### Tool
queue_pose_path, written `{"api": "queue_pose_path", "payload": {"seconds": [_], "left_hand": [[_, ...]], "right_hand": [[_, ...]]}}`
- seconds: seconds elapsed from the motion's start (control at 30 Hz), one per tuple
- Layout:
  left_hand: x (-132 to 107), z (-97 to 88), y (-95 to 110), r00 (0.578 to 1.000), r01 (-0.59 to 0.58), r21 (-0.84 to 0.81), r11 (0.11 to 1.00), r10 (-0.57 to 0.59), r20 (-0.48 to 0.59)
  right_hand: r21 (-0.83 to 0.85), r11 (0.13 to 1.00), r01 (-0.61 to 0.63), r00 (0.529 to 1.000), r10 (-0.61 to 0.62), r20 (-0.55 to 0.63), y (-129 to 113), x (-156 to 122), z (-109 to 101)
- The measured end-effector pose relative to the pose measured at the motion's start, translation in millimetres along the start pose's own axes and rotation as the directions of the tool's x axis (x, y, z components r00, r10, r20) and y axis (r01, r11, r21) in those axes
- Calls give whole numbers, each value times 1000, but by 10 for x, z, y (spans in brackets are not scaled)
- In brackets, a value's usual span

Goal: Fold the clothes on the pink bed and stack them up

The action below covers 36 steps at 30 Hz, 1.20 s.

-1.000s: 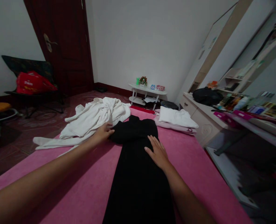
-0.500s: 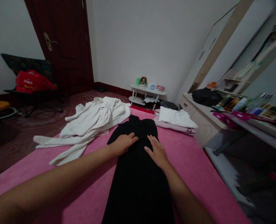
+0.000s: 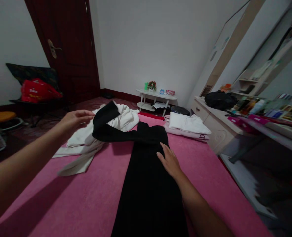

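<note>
And here's the left hand [image 3: 80, 120], out over the bed's near-left side, fingers long and only loosely curled, their tips right against the lifted black fabric sleeve [image 3: 106, 115]; whether they pinch it or merely brush it, I can't tell from here. The sleeve is up in the air, bent back on itself in a hook, with its cuff end pointing away to the right. It belongs to the long, narrow black cloth garment [image 3: 148, 187], laid lengthwise down the pink fabric-covered surface [image 3: 91, 191]. Over on its right edge, the right hand [image 3: 169, 161] is open and flat, fingers a little spread, thumb out, resting on the cloth and gripping nothing. Now for what's hard to see: the garment's lower end runs out of view at the bottom, as do both forearms, and its black is so deep that folds and seams vanish. The raised sleeve covers part of the crumpled white cloth garment [image 3: 127, 118] behind. On the folded white and pale pink stack [image 3: 185, 123], dark lettering is tucked away past one "b". The print on the shiny red bag [image 3: 38, 90] is too blurred to read, and the slim bottles [image 3: 259, 106] at far right smear together.
</note>
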<state>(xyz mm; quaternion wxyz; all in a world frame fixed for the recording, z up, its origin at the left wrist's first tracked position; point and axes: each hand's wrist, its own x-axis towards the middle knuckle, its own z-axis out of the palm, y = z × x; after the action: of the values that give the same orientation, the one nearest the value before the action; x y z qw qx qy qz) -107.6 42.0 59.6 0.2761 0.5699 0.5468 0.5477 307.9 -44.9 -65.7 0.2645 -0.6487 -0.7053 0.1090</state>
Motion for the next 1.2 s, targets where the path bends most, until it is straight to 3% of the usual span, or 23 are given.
{"api": "queue_pose_path", "payload": {"seconds": [0.07, 0.13, 0.2, 0.27, 0.33, 0.43, 0.5, 0.6, 0.67, 0.73, 0.8, 0.93, 1.07, 1.2], "left_hand": [[70, -109, -44, 974, -28, 103, 994, 50, -219], [39, -80, 10, 929, -138, 223, 965, 204, -310], [-74, 78, 140, 887, -300, 336, 893, 391, -247], [-223, 331, 286, 859, -459, 340, 821, 508, -65], [-358, 630, 378, 828, -554, 287, 781, 551, 101], [-458, 1076, 335, 806, -562, 189, 805, 481, 345], [-447, 1330, 211, 826, -456, 128, 881, 366, 430], [-361, 1623, 7, 866, -197, 108, 974, 121, 485], [-297, 1764, -91, 850, -52, 179, 982, -51, 524], [-250, 1869, -155, 820, 27, 272, 962, -177, 544], [-224, 1941, -199, 813, 45, 333, 942, -228, 535], [-196, 2004, -247, 863, -8, 351, 936, -170, 475], [-167, 2053, -249, 923, -163, 329, 930, 26, 384], [-205, 2193, -315, 922, -305, 335, 891, 189, 336]], "right_hand": [[126, 992, -8, 998, 16, -68, 21, -8, 2], [233, 972, -14, 990, 47, -137, 52, 0, -4], [255, 967, -23, 978, 75, -194, 90, 58, -29], [212, 977, -30, 971, 79, -227, 131, 200, -75], [156, 987, -30, 966, 69, -251, 163, 435, -131], [51, 998, -46, 958, 59, -279, 164, 885, -193], [-8, 998, -54, 961, 50, -273, 132, 1162, -199], [-57, 998, -25, 973, 11, -230, 67, 1438, -143], [-109, 994, 13, 986, -31, -161, 39, 1531, -75], [-146, 988, 52, 997, -60, -50, 38, 1582, -3], [-146, 987, 69, 997, -63, 47, 66, 1616, 50], [-91, 995, 35, 999, -32, 34, 168, 1681, 21], [-65, 995, -72, 982, 59, -182, 255, 1766, -157], [-71, 980, -186, 925, 151, -348, 288, 1786, -195]]}}
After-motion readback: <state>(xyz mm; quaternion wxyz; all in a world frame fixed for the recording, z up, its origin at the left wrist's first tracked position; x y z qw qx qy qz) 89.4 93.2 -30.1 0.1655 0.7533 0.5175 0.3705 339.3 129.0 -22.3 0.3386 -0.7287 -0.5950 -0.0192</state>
